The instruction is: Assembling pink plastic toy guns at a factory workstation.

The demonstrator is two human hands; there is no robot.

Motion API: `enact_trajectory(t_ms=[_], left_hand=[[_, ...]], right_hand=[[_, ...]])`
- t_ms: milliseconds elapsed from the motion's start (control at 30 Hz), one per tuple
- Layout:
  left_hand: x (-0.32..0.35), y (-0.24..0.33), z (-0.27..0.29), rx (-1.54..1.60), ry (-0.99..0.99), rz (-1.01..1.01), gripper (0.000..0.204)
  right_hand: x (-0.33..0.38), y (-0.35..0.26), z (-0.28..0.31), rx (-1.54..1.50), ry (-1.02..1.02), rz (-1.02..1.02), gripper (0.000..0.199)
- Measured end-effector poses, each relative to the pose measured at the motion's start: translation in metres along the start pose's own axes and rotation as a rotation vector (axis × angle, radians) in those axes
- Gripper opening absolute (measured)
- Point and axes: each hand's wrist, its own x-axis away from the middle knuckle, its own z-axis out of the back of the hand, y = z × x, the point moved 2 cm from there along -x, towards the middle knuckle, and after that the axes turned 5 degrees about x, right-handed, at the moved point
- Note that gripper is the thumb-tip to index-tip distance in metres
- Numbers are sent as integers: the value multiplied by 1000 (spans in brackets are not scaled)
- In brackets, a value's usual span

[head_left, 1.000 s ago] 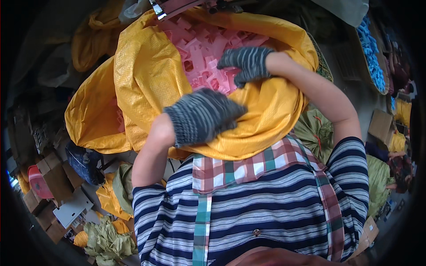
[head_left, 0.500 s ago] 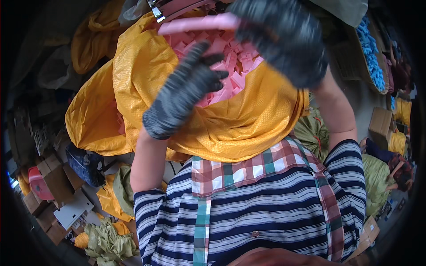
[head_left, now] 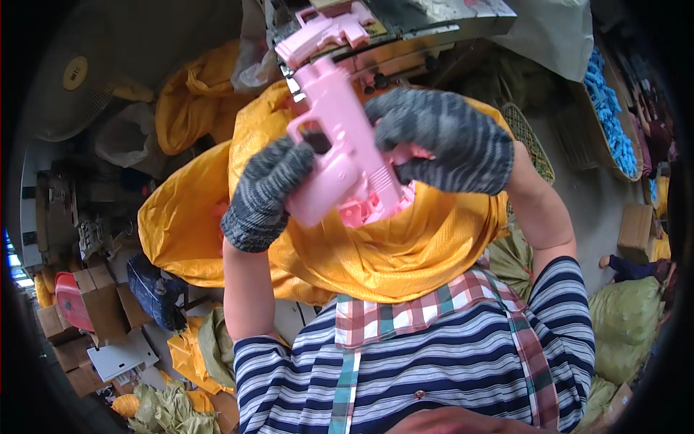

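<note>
A pink plastic toy pistol (head_left: 345,126) is held up over an open yellow woven sack (head_left: 405,271), its muzzle pointing away from me and tilted left. My left hand (head_left: 269,189), in a grey-black knit glove, is closed round its grip near the trigger guard. My right hand (head_left: 452,137), gloved alike, has its fingers bent against the right side of the toy's slide. A bit of pink shows between those fingers; I cannot tell whether it is a separate piece. Below the toy, loose pink pieces (head_left: 365,211) show inside the sack.
Another pink toy pistol (head_left: 325,32) lies on the workbench (head_left: 434,29) ahead. A carton of blue pieces (head_left: 611,116) stands at far right. Stuffed green sacks (head_left: 622,318) lie at right, cardboard boxes (head_left: 101,304) at left. A fan (head_left: 72,94) stands at upper left.
The toy pistol has come down toward me and turned to show its side. My left hand, spread over the pink pieces before, has closed on its grip. The view has shifted, showing more workbench.
</note>
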Motion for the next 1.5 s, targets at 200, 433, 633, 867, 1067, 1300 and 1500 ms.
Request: enact_trajectory(t_ms=[200,433,633,867,1067,1300,1500], left_hand=[[-79,13,22,-467,383,-524,28],[-152,54,-3,-1414,29,47,62],[-113,16,6,-1685,327,-369,48],[47,35,96,-1760,699,71,66],[70,38,71,-1702,539,21,69],[6,-3,-45,-1084,-261,-279,54],[19,-58,-78,-741,-942,-324,36]], right_hand=[[17,24,45,-1,-18,-341,36],[22,29,42,-40,63,-374,42],[14,59,42,-27,205,-610,49],[-34,130,22,253,12,-305,43],[-54,129,27,193,55,-301,36],[19,76,-46,59,-797,-548,36],[87,61,-84,-10,-1129,-708,58]])
